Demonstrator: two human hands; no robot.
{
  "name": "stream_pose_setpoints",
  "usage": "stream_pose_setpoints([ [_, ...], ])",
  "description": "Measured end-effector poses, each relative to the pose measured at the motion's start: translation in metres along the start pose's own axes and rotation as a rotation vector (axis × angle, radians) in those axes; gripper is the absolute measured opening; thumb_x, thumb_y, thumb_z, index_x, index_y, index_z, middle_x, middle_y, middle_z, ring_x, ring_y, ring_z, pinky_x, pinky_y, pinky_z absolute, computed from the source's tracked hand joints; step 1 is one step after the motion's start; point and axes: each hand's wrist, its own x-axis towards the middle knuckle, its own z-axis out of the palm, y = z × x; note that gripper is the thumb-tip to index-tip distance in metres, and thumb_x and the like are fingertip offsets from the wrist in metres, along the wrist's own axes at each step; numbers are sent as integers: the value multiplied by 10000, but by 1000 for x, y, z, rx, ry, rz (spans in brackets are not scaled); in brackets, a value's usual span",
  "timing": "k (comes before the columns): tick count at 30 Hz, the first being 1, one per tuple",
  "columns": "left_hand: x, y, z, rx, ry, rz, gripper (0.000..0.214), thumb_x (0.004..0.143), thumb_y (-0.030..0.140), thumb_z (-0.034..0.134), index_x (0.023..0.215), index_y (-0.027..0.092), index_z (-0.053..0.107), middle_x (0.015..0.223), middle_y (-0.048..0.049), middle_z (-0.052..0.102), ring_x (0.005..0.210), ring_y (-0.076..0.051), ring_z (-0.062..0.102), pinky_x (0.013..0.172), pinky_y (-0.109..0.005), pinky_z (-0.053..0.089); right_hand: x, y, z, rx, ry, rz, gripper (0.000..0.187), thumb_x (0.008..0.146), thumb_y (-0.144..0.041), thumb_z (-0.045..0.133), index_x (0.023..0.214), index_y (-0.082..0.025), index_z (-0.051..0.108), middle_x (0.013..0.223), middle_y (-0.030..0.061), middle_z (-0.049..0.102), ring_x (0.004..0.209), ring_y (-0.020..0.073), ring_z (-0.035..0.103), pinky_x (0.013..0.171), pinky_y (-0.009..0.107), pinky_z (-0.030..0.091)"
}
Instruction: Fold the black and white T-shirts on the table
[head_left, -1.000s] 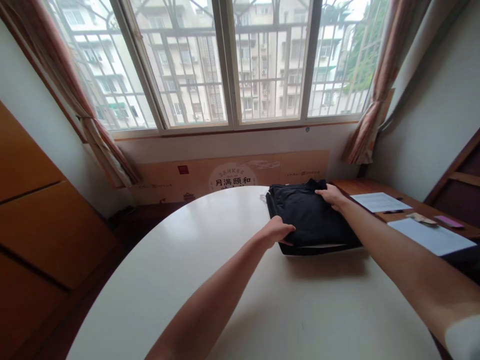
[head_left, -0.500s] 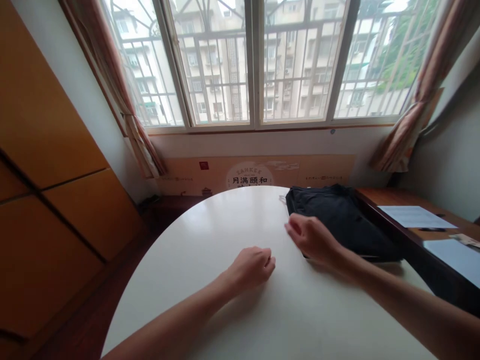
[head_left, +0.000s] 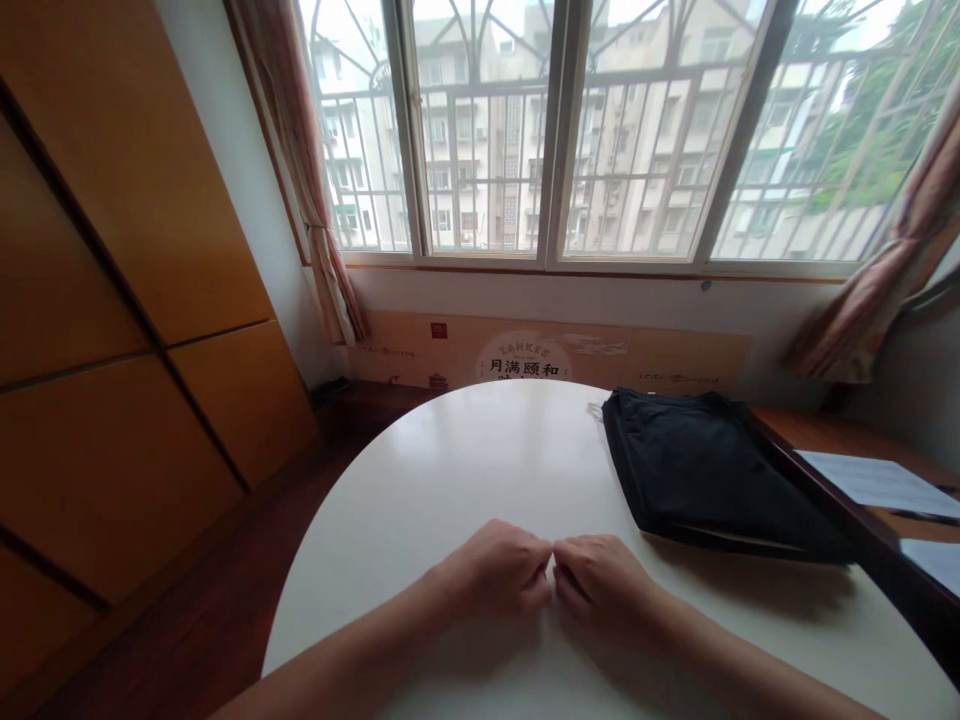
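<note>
My left hand (head_left: 504, 568) is curled into a fist over the white table (head_left: 420, 470). Facing it, my right hand (head_left: 604, 575) is also closed, and the two fists meet or nearly meet at the knuckles. Nothing shows between the fingers of either hand, though the palms are turned out of sight. To the right of my right hand lies a folded black cloth item (head_left: 712, 475), apart from it; it looks like a garment or a soft bag. A thin pale string (head_left: 595, 410) sticks out at its far left corner.
The table's round edge curves along the left. Beyond its right side is a brown wooden surface (head_left: 810, 430) with white paper sheets (head_left: 874, 480) on it. A printed cardboard panel (head_left: 405, 350) stands below the barred window (head_left: 495, 150). Wooden cabinets (head_left: 202, 410) line the left.
My right hand has moved away from the black cloth item, in toward my left hand, and the fists are now together. The camera view has turned slightly left.
</note>
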Motion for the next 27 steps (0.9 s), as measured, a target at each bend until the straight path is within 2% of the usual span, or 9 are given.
stream_pose_setpoints([
  [8,-3,5,-3,21,-29,17,109,844,228,575,759,203,638,784,-84,748,673,-244,693,616,-308,466,2,-4,-1,8,-34,16,175,905,-212,526,838,-193,687,875,86,783,765,230,704,659,312,340],
  [15,-2,2,0,-20,-14,25,75,835,257,589,772,217,591,787,-52,730,685,-222,680,616,-297,454,0,-2,1,28,7,17,149,906,-198,535,844,-189,670,870,81,771,767,224,687,670,315,344],
  [18,-2,3,-3,-8,-27,5,72,860,249,575,794,221,577,806,-45,714,710,-209,664,643,-294,468,-5,2,6,17,68,11,166,930,-180,507,839,-194,645,837,68,736,756,209,655,688,312,365],
  [21,-3,4,-10,-4,-3,-2,40,881,237,570,863,220,602,884,-50,709,778,-211,664,721,-302,515,-10,5,11,12,122,-10,182,935,-153,486,827,-197,626,820,68,702,746,208,625,721,320,417],
  [24,-5,5,-15,-43,45,17,131,894,213,561,988,208,653,1006,-70,712,871,-218,680,844,-326,555,-13,9,10,33,170,-7,201,926,-115,473,848,-188,643,841,87,692,797,231,633,801,352,493],
  [27,-8,4,-14,-80,59,16,260,918,234,568,1149,180,675,1148,-108,719,1038,-254,690,997,-379,547,-13,16,4,113,202,-10,261,929,-113,480,1064,-151,700,1070,141,735,1037,273,670,997,423,522],
])
